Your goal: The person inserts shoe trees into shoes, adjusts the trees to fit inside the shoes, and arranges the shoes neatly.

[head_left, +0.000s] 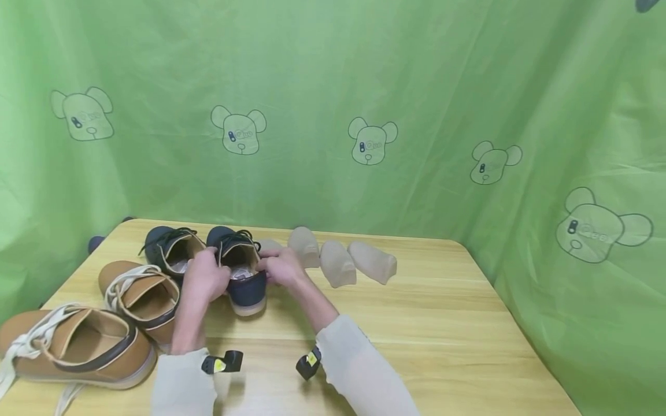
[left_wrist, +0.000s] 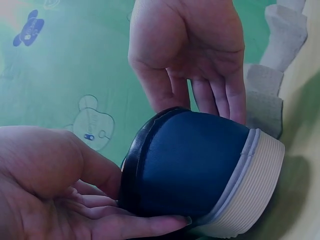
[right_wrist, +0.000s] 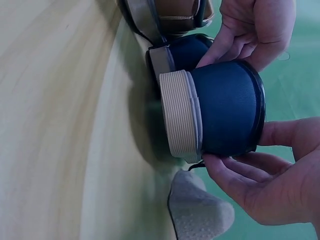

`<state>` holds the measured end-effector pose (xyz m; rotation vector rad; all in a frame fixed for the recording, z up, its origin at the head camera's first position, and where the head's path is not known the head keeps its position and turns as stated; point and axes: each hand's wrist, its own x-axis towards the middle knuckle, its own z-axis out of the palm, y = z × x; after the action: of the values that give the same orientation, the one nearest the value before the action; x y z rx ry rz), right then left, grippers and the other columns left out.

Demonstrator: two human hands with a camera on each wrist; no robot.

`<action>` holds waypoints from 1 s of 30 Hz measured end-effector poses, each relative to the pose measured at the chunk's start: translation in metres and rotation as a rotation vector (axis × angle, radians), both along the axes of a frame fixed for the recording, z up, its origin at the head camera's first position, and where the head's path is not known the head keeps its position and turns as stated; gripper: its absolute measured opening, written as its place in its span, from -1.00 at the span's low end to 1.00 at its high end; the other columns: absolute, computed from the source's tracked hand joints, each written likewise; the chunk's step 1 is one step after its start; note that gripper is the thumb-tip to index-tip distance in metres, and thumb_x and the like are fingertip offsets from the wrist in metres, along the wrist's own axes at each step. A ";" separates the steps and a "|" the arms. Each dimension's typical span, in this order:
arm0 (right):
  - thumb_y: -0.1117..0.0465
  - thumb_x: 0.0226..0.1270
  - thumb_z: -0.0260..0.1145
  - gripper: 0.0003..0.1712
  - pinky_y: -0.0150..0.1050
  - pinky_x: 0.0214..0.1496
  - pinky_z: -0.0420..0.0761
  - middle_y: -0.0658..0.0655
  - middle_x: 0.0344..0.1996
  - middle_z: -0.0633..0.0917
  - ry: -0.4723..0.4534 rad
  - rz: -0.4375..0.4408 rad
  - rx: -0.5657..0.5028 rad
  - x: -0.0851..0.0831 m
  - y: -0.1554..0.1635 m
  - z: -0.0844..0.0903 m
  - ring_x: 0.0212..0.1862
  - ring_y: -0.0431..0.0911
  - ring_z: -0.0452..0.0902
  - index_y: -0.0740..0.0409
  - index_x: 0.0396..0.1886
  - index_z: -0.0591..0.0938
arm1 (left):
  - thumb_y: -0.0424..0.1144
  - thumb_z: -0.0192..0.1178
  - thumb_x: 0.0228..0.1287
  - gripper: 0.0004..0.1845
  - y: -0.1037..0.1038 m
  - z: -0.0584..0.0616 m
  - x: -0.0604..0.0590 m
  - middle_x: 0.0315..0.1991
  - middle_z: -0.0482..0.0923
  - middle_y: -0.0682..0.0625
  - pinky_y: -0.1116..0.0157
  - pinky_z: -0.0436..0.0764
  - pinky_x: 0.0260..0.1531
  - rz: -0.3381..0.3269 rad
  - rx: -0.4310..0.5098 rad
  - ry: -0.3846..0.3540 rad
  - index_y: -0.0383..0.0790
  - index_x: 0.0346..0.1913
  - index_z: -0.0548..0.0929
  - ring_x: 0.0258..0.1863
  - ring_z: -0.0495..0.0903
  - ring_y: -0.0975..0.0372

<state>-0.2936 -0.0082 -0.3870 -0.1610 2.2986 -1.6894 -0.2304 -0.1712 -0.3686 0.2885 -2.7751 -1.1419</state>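
Both hands grip a dark blue lace-up shoe [head_left: 248,292] by its sides, its heel toward me and its toe toward the curtain. My left hand [head_left: 206,277] pinches the left side of the opening, thumb at the collar. On the other side, my right hand [head_left: 282,267] holds the collar between thumb and fingers. In the right wrist view the heel's ribbed pale sole [right_wrist: 179,115] shows, tipped up over the table. Crumpled whitish material [head_left: 240,271] lies inside the shoe. The matching blue shoe [head_left: 171,248] stands just left, partly behind my left hand.
Two tan shoes with white laces, a nearer one [head_left: 78,346] and a farther one [head_left: 140,294], sit at the table's left. Several beige shoe-shaped inserts [head_left: 338,264] lie in a row right of the blue shoe. A green curtain [head_left: 333,69] surrounds the wooden table [head_left: 416,335].
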 end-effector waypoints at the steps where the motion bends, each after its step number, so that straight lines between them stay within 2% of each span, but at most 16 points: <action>1: 0.35 0.07 0.39 -0.40 -0.17 -0.18 0.75 0.23 -0.11 0.79 0.001 0.000 0.001 0.001 0.001 0.002 -0.33 -0.07 0.72 0.19 0.22 0.67 | -0.40 0.04 0.17 -0.29 0.001 0.002 0.001 0.13 0.52 -0.59 -0.09 0.61 0.01 0.003 0.000 0.008 -0.56 0.43 0.29 -0.04 0.66 -0.31; 3: 0.35 0.09 0.38 -0.40 -0.18 -0.19 0.74 0.22 -0.13 0.79 0.003 -0.001 -0.009 0.002 0.002 0.005 -0.32 -0.06 0.72 0.18 0.23 0.67 | -0.40 0.04 0.17 -0.30 0.002 0.005 0.003 0.16 0.51 -0.58 -0.13 0.58 0.07 0.008 -0.006 0.036 -0.55 0.43 0.31 0.07 0.59 -0.35; 6: 0.37 0.12 0.36 -0.39 -0.19 -0.16 0.75 0.26 -0.05 0.78 0.000 -0.002 -0.043 0.004 0.006 0.012 -0.25 -0.03 0.74 0.21 0.25 0.64 | -0.40 0.03 0.17 -0.32 0.005 0.012 0.004 0.16 0.53 -0.55 -0.17 0.55 0.12 0.006 -0.011 0.075 -0.53 0.41 0.35 0.11 0.56 -0.36; 10: 0.39 0.10 0.36 -0.38 -0.17 -0.07 0.75 0.28 0.10 0.73 0.011 -0.017 -0.064 0.007 0.012 0.023 -0.15 0.03 0.76 0.26 0.26 0.62 | -0.39 0.03 0.19 -0.31 0.008 0.020 0.007 0.19 0.53 -0.52 -0.18 0.51 0.19 -0.009 -0.008 0.094 -0.51 0.44 0.33 0.15 0.54 -0.33; 14: 0.41 0.07 0.36 -0.34 -0.15 -0.03 0.75 0.33 0.07 0.73 0.015 -0.029 -0.070 0.010 0.019 0.030 -0.11 0.10 0.76 0.27 0.27 0.61 | -0.39 0.03 0.23 -0.31 0.012 0.027 0.009 0.20 0.54 -0.49 -0.19 0.48 0.25 -0.037 -0.001 0.099 -0.50 0.47 0.29 0.19 0.53 -0.29; 16: 0.43 0.05 0.35 -0.33 -0.16 -0.05 0.76 0.34 0.02 0.74 0.018 -0.032 -0.074 0.013 0.023 0.034 -0.14 0.10 0.77 0.27 0.28 0.60 | -0.39 0.03 0.25 -0.31 0.015 0.030 0.010 0.09 0.61 -0.46 -0.19 0.50 0.21 -0.054 0.004 0.106 -0.49 0.47 0.28 0.12 0.56 -0.26; 18: 0.45 0.04 0.32 -0.30 -0.16 -0.10 0.77 0.37 0.01 0.74 0.023 -0.029 -0.079 0.015 0.028 0.036 -0.21 0.07 0.77 0.28 0.30 0.59 | -0.40 0.03 0.26 -0.32 0.018 0.032 0.010 -0.19 0.68 -0.38 -0.15 0.57 0.10 -0.072 0.017 0.107 -0.49 0.48 0.27 -0.04 0.62 -0.19; 19: 0.46 0.03 0.30 -0.29 -0.17 -0.13 0.77 0.38 0.01 0.73 0.028 -0.028 -0.078 0.016 0.030 0.037 -0.27 0.03 0.76 0.29 0.31 0.57 | -0.40 0.03 0.26 -0.32 0.020 0.033 0.011 -0.36 0.65 -0.30 -0.10 0.61 -0.01 -0.081 0.023 0.108 -0.49 0.48 0.27 -0.18 0.64 -0.13; 21: 0.47 0.02 0.27 -0.26 -0.21 -0.18 0.76 0.42 0.02 0.72 0.041 -0.020 -0.072 0.018 0.036 0.038 -0.36 -0.05 0.72 0.31 0.34 0.54 | -0.42 0.03 0.26 -0.32 0.025 0.034 0.010 -0.60 0.48 -0.11 0.04 0.61 -0.23 -0.103 0.038 0.106 -0.50 0.48 0.27 -0.43 0.56 0.01; 24: 0.47 0.03 0.23 -0.22 -0.23 -0.19 0.76 0.45 0.09 0.68 0.048 -0.003 -0.075 0.020 0.046 0.038 -0.38 -0.11 0.69 0.33 0.39 0.49 | -0.43 0.04 0.26 -0.31 0.033 0.034 0.009 -0.70 0.24 0.07 0.20 0.48 -0.48 -0.129 0.062 0.098 -0.49 0.48 0.27 -0.66 0.34 0.18; 30: 0.45 0.01 0.23 -0.18 -0.22 -0.11 0.76 0.43 0.14 0.64 0.071 -0.008 -0.061 0.030 0.064 0.037 -0.10 0.14 0.74 0.34 0.42 0.45 | -0.46 0.05 0.23 -0.31 0.047 0.032 0.010 -0.71 0.24 0.10 0.26 0.47 -0.57 -0.170 0.100 0.110 -0.49 0.47 0.29 -0.71 0.33 0.26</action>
<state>-0.2640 0.0560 -0.3501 -0.2287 2.3019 -1.7862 -0.2203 -0.1242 -0.3367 -0.0015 -2.6927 -1.2952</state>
